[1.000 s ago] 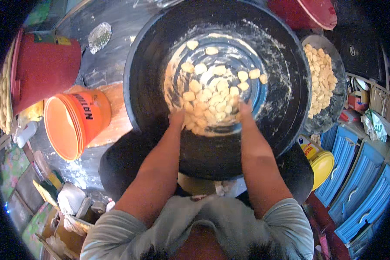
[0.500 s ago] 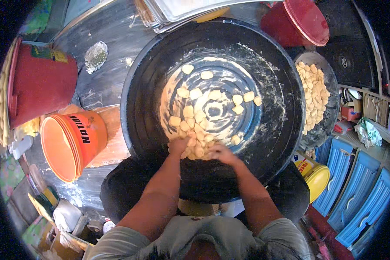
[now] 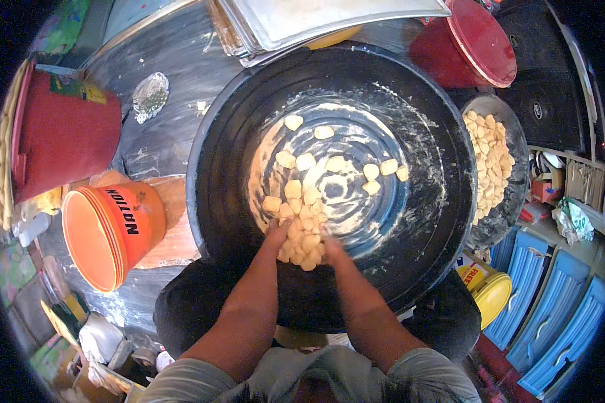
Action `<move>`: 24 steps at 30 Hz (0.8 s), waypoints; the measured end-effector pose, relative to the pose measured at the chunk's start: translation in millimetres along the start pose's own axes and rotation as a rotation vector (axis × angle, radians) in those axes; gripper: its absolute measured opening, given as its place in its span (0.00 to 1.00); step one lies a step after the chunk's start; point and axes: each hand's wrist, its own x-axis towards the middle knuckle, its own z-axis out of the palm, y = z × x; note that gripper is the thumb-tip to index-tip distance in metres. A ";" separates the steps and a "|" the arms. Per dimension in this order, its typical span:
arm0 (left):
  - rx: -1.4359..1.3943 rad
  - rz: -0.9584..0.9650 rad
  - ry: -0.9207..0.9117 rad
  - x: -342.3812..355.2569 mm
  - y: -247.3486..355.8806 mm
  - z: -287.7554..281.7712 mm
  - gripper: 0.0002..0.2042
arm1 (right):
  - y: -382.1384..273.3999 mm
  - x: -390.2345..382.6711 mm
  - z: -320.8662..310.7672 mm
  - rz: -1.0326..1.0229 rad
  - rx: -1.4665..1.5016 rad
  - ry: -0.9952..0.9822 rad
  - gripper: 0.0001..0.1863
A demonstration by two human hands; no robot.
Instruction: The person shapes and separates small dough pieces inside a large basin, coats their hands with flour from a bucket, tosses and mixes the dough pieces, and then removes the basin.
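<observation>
A large round black basin (image 3: 437, 248) lies in front of me, its inside streaked with pale flour-like powder. At its near side, a heap of small pale dough pieces (image 3: 304, 245) is gathered between my two hands. My left hand (image 3: 276, 236) cups the heap's left side, and my right hand (image 3: 330, 246) curves against its right side. Their fingers are partly hidden by the pieces and slightly blurred. More dough pieces (image 3: 305, 161) lie loose across the middle of the basin, with a small group (image 3: 371, 172) farther right.
An orange bucket (image 3: 101, 235) and a red tub (image 3: 64, 134) stand on the left. A second bowl (image 3: 484, 238) heaped with dough pieces is at the right, below a red bucket (image 3: 444, 50). Metal trays (image 3: 329, 20) lie at the back; a yellow-lidded tub (image 3: 491, 295) stands by blue drawers (image 3: 551, 316).
My right hand has moved left and inward against the heap. The heap is now narrower, drawn toward me between both hands, and a stray piece on its right is no longer apart.
</observation>
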 end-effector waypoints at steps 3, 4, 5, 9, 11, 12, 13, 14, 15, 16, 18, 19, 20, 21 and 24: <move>-0.211 -0.047 -0.152 -17.3 18.6 -4.8 0.34 | 5.8 20.6 6.5 0.029 0.124 -0.093 0.38; -0.330 -0.057 -0.217 -20.8 16.2 -10.0 0.34 | 10.1 27.7 6.2 0.035 0.120 -0.105 0.38; -0.330 -0.062 -0.219 -33.6 25.8 -9.0 0.34 | 12.3 31.0 -2.1 0.090 0.121 -0.152 0.37; -0.090 -0.234 -0.226 -75.9 66.7 -5.7 0.35 | 12.9 19.1 -6.5 0.117 0.262 -0.325 0.36; -0.014 -0.224 -0.182 -65.2 48.7 -23.5 0.36 | -5.8 -37.3 44.0 -0.004 0.201 -0.179 0.36; -0.014 -0.291 -0.244 -45.7 31.6 -32.4 0.38 | -19.3 -67.8 63.2 -0.152 0.149 -0.012 0.37; -0.003 -0.354 -0.327 -33.3 24.1 -30.4 0.40 | -17.5 -64.8 58.5 -0.158 0.152 0.001 0.37; 0.004 -0.357 -0.345 -32.1 27.4 -25.1 0.40 | -12.7 -56.2 50.8 -0.311 0.096 -0.037 0.39; -0.012 -0.351 -0.454 -34.6 35.2 -22.5 0.41 | -6.3 -46.0 43.4 -0.461 0.037 -0.077 0.40; -0.030 -0.344 -0.562 -39.0 41.9 -19.1 0.42 | -1.3 -35.5 35.7 -0.460 0.042 -0.064 0.40; -0.004 -0.296 -0.517 -51.9 49.9 -13.8 0.42 | 5.7 -15.5 28.4 -0.589 -0.069 -0.138 0.41; 0.021 -0.244 -0.475 -55.2 52.7 -8.1 0.42 | 8.8 -8.8 21.9 -0.520 -0.100 -0.101 0.41; 0.016 -0.247 -0.459 -56.9 51.4 -13.8 0.42 | 7.2 -14.9 29.0 -0.516 -0.103 -0.117 0.41; -0.006 -0.229 -0.473 -57.4 51.3 -15.5 0.41 | 0.6 -28.5 33.1 -0.419 -0.014 -0.142 0.40; -0.028 -0.169 -0.517 -51.1 49.3 -8.7 0.41 | -10.5 -42.2 34.6 -0.342 0.112 -0.162 0.38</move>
